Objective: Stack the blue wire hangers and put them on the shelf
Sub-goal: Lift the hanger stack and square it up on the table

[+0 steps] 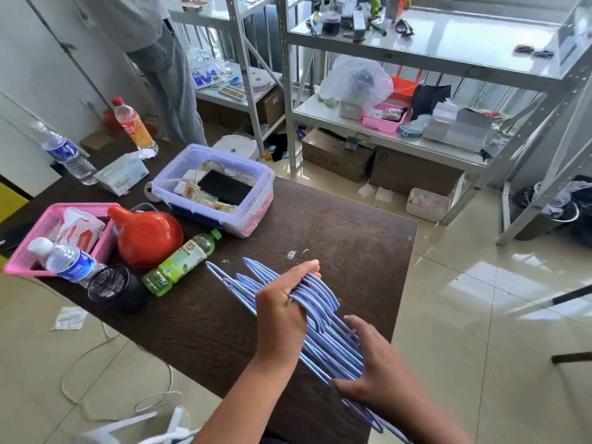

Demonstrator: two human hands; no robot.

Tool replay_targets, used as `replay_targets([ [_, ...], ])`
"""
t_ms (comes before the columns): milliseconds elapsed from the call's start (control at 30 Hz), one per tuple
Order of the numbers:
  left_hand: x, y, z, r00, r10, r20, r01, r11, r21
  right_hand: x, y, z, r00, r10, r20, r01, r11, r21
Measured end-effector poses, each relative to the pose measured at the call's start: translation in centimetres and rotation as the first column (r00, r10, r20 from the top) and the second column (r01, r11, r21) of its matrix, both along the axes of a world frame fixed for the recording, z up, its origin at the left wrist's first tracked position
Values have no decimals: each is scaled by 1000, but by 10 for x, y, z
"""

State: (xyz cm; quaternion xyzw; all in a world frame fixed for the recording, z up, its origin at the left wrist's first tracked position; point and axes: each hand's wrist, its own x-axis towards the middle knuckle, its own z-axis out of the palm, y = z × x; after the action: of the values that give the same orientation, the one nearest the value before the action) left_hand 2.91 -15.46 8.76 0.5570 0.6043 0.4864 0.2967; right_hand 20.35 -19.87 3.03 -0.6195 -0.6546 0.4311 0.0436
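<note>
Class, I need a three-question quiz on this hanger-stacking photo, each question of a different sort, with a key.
1. True or false: the blue wire hangers are already on the shelf.
2. Which hand grips the hanger hooks: left hand or right hand?
3. Multiple choice: the green bottle is A) upright, B) lying on the table, C) in the pink basket.

Key: 1 false; 2 left; 3 B.

Bare table (336,225) right of clear tub (214,187) and green bottle (179,262)
</note>
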Motion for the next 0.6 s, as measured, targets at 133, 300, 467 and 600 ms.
replay_targets([
  [133, 6, 4, 2, 985, 3, -173, 4, 999, 41, -19, -16, -23, 936, -29, 352, -104, 930, 353],
  [300, 15, 5, 8, 950, -54, -306, 71, 996, 48, -24, -11, -29, 907, -83, 413, -94, 916, 390],
  [467, 21, 10, 13, 935, -57, -351, 87, 994, 71, -14, -2, -32, 920, -124, 370, -42, 911, 410],
  [600, 22, 9, 13, 928, -60, -369, 101, 991, 92, 0, 8, -31, 916, -40, 400, -137, 904, 404],
])
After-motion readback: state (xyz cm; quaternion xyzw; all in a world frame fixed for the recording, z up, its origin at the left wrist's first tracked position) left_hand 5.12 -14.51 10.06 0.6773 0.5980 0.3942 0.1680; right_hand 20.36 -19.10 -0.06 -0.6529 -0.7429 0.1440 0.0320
